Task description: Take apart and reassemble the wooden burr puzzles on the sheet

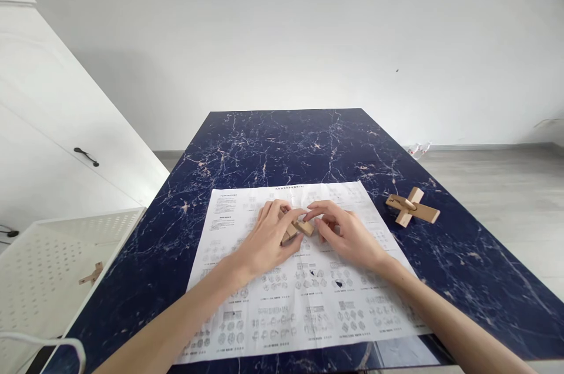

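Small wooden puzzle pieces [303, 227] sit above the printed instruction sheet [229, 209], partly hidden by my fingers. My left hand [275, 233] is wrapped round them, thumb below and fingers above. My right hand [341, 230] is beside their right end, its fingers bent inward and its index fingertip close to my left fingers. Whether the right fingers pinch a piece is hidden. The sheet carries rows of line drawings and text, with a few small holes through which the dark table shows.
The blue marbled table [282, 145] stands against a pale wall. An assembled wooden cross-shaped puzzle [412, 206] lies on its right. To the left are a white cabinet [53, 104] and a perforated white bin [44, 256] holding a wooden piece [92, 274]. A white cable [44, 339] runs at lower left.
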